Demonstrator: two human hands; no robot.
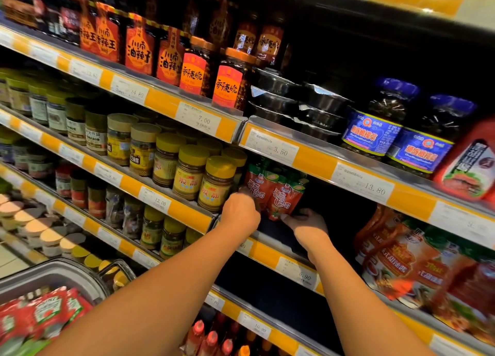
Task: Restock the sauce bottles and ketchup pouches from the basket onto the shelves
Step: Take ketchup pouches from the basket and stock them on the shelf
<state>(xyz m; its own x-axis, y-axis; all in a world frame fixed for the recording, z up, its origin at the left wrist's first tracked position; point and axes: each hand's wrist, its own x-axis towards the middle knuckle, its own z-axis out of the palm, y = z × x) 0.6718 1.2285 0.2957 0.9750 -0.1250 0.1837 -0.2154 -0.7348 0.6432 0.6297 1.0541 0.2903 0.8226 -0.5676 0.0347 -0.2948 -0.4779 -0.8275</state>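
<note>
Looks like the restock is somewhere in the middle. A small bunch of red stand-up ketchup pouches with green tops (276, 192) is already upright on the dark shelf (270, 228), and both hands are on it. Plenty is left though: the grey plastic basket (53, 276), down and well off to the left of the left forearm, still holds a pile of red ketchup pouches with white-and-green labels (40, 315). No sauce bottles visible in the basket from here, so can't say how that half stands.

Hands: the left hand (241, 212) is curled up against the left edge of the standing pouches, knuckles toward the camera. Seems to be gripping or steadying the outer pouch, but the fingers are hidden, so I can't tell for sure. The right hand (308, 222) sits low at the bottom right of the bunch, thumb tip touching the bottom corner of the nearest pouch; the rest of its fingers are in shadow.

So the pouches are right between the two hands, just beyond them. To the right of the right hand the shelf is dark open space, probably room for more.
</note>
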